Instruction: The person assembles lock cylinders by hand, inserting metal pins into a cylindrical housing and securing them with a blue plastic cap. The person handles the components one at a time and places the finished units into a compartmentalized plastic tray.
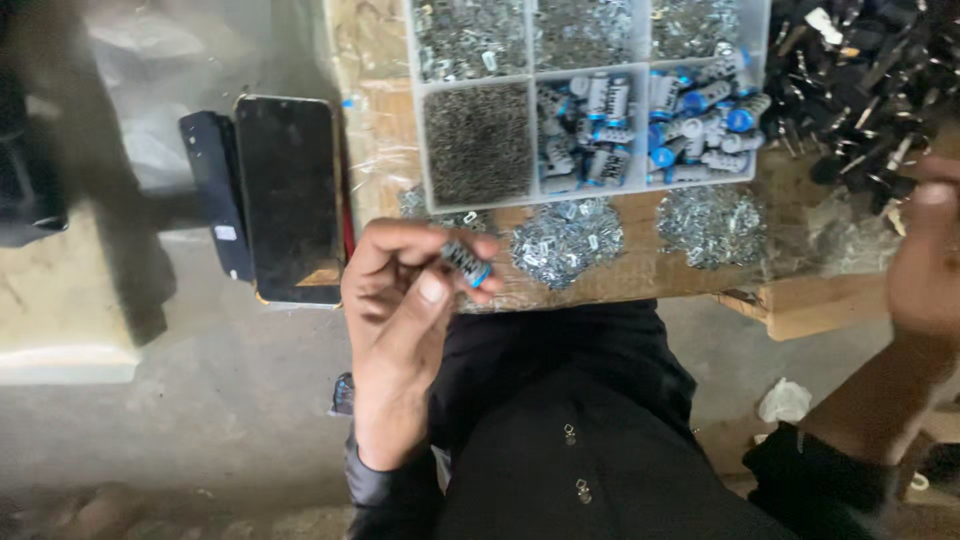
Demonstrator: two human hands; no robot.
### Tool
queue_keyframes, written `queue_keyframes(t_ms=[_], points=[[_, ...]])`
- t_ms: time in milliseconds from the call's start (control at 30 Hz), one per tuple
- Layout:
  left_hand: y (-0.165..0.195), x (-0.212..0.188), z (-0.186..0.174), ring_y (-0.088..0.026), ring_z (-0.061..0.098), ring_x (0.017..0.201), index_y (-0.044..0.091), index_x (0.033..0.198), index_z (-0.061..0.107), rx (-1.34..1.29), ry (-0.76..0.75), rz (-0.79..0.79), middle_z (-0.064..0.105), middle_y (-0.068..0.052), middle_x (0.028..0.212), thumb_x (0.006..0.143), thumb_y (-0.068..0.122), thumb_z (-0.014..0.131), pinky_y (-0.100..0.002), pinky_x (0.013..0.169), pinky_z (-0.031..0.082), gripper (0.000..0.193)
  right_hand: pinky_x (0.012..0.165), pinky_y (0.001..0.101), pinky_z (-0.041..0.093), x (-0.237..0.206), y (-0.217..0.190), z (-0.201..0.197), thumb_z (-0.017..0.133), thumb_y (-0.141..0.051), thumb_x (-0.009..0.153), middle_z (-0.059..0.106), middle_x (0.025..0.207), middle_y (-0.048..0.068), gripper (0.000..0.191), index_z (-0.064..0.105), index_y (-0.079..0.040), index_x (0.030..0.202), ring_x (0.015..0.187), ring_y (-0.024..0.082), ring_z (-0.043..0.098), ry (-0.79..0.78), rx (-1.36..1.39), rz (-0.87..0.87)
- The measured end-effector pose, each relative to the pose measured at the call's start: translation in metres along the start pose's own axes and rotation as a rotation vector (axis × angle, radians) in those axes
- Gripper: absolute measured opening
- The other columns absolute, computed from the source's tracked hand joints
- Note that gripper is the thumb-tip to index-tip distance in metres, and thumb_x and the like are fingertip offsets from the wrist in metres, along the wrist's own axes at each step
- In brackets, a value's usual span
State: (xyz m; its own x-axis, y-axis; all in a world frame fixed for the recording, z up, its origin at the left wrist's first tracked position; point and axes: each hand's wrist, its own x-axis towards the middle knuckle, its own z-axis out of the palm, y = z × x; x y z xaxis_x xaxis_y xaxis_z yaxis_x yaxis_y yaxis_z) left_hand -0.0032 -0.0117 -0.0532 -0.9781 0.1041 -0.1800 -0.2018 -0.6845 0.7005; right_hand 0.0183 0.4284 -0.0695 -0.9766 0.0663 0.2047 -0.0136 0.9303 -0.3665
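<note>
1. Left hand (400, 300) raised over the lap, fingers curled, thumb and fingertips pinching a small metal cylinder with a blue end (466, 263).
2. Cylinder held just off the near edge of the wooden board (640, 270), tilted, blue end pointing down and to the right.
3. Right hand (925, 265) seen at the right border, blurred; reached toward the heap of dark parts (860, 80); whether closed on anything, impossible to tell.
4. Clear compartment tray (590, 95) set on the board beyond the left hand; upper cells filled with small bright metal bits.
5. Lower left cell (478, 143) packed with fine dark grey pieces.
6. Lower middle and right cells loaded with more blue-capped cylinders (650, 130), same kind as the one pinched.
7. Two loose piles of small silver pieces on the board in front of the tray: one (565, 240) just beside the pinched cylinder, another (712, 225) further right.
8. Two dark phones (285, 195) laid flat on the floor to the left of the board, the larger overlapping the smaller, screens off.
9. Black garment (580, 420) across the lap below the board, with two small metal fasteners on the front.
10. White crumpled scrap (785, 400) on the floor by the right forearm.
</note>
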Motion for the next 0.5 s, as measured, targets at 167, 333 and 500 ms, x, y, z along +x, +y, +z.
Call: queue_keyframes(t_ms=[167, 333, 500], points=[[-0.021, -0.016, 0.001, -0.025, 0.073, 0.089, 0.000, 0.119, 0.057, 0.011, -0.036, -0.096, 0.072, -0.025, 0.109, 0.102, 0.008, 0.075, -0.034, 0.083, 0.062, 0.026, 0.098, 0.0316, 0.046, -0.015, -0.004, 0.004, 0.070, 0.001, 0.104, 0.065, 0.125, 0.012, 0.018, 0.077, -0.003, 0.120, 0.112, 0.024, 0.058, -0.039, -0.446, -0.247], [-0.059, -0.031, 0.003, -0.026, 0.074, 0.090, 0.000, 0.119, 0.057, -0.106, -0.044, -0.110, 0.072, -0.025, 0.111, 0.100, 0.005, 0.076, -0.035, 0.078, 0.062, 0.027, 0.108, 0.0322, 0.037, -0.018, -0.011, 0.003, 0.073, -0.009, 0.105, 0.060, 0.118, 0.003, 0.012, 0.076, -0.008, 0.117, 0.115, 0.017, 0.050, -0.110, -0.411, -0.177], [-0.080, -0.045, 0.008, -0.026, 0.074, 0.092, 0.001, 0.119, 0.057, -0.145, -0.101, -0.147, 0.072, -0.025, 0.113, 0.101, 0.003, 0.073, -0.034, 0.078, 0.062, 0.024, 0.102, 0.0386, 0.037, -0.028, -0.005, 0.011, 0.083, -0.014, 0.100, 0.063, 0.118, 0.015, 0.014, 0.080, -0.008, 0.113, 0.111, 0.026, 0.049, -0.023, -0.351, -0.215]])
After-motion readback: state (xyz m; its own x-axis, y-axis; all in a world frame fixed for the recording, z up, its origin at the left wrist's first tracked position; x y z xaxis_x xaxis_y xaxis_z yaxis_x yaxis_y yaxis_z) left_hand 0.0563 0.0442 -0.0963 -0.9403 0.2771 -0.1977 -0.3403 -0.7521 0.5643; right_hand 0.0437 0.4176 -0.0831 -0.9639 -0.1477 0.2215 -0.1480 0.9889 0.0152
